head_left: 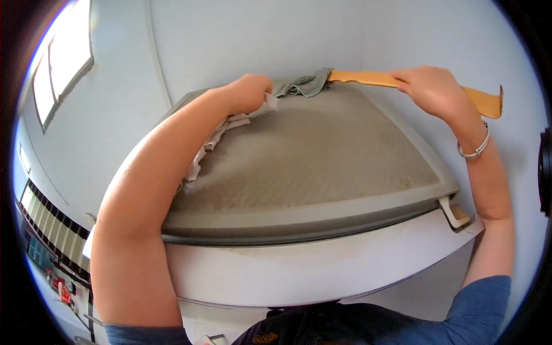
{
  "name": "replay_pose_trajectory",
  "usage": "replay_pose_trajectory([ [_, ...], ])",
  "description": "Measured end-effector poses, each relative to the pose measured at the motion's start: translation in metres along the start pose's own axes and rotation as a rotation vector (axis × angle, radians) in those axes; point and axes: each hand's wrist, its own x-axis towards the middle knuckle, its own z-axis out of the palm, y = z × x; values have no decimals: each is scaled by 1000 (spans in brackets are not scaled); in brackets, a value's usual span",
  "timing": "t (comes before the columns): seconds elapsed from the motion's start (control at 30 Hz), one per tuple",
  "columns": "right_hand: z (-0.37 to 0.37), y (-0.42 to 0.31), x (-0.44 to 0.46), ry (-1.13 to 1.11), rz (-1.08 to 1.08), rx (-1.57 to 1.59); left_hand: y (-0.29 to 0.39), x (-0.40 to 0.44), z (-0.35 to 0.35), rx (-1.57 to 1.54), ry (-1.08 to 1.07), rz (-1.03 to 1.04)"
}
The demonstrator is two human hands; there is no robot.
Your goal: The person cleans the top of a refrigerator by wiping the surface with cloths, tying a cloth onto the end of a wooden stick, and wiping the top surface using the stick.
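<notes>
My right hand (428,89) is wrapped round a flat wooden stick, which looks like a back scratcher (368,78) with its bent end out to the right. A grey-green cloth (305,86) is bunched round the stick's far left end, at the back of a dusty fridge top (310,155). My left hand (251,94) is closed just left of the cloth, and a bit of white tissue (271,102) sticks out of it. Beside my left forearm lies a crumpled, dirty white strip (215,138), partly hidden by the arm.
Pale walls (259,34) stand close behind the fridge and to its right. A white hinge cover or bracket (454,214) sits at the front right corner. The white door edge (316,270) runs along the front. A bright window (63,63) is at upper left.
</notes>
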Motion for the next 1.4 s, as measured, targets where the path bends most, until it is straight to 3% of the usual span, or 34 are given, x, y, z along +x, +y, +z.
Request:
replay_pose_trajectory([
  [0.07,-6,-1,-4,-48,50,-33,1,0,-2,-7,-56,-69],
  [0.17,3,4,-3,47,28,-51,-12,7,4,95,-104,22],
  [0.27,-5,-5,1,-17,72,-80,-12,7,6,151,-91,162],
  [0.43,1,7,-1,49,53,-33,1,3,-11,-17,-120,48],
  [0.53,-1,8,3,44,61,-78,16,16,-35,45,-305,-46],
  [0.6,6,5,8,1,89,-116,19,31,-39,98,-305,-12],
  [0.7,20,2,12,78,50,-110,18,49,-29,186,-360,-133],
  [0.8,20,2,9,188,56,-36,1,65,1,170,-305,59],
  [0.87,18,0,9,135,31,-8,-12,75,20,297,-433,135],
  [0.93,17,-4,11,100,26,-27,6,58,25,246,-346,139],
  [1.0,21,-4,14,63,20,-39,14,52,28,346,-201,2],
  [1.1,26,2,22,-20,26,-76,17,39,29,263,-31,-87],
  [1.27,0,3,22,-249,106,-98,3,41,25,68,156,12],
  [1.4,-28,2,16,-264,154,-85,10,43,10,-39,210,114],
])
